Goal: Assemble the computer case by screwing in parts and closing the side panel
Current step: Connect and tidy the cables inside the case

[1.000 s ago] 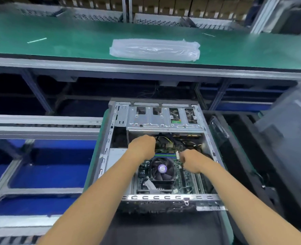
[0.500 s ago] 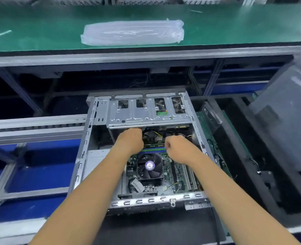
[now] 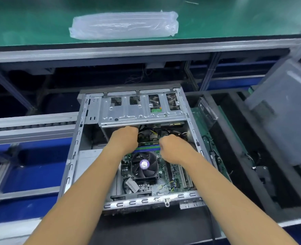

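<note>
Inside the open computer case, the left hand and right hand sit beyond the cooling fan, near the drive cage at the far end. A plastic bag lies on the desk behind.

Bright even overhead light, soft glare on green bench, wide-angle bending at edges, slight blur throughout

Fan sticker print too blurred; nothing legible.

Head-worn view, looking steeply down, close in
</note>
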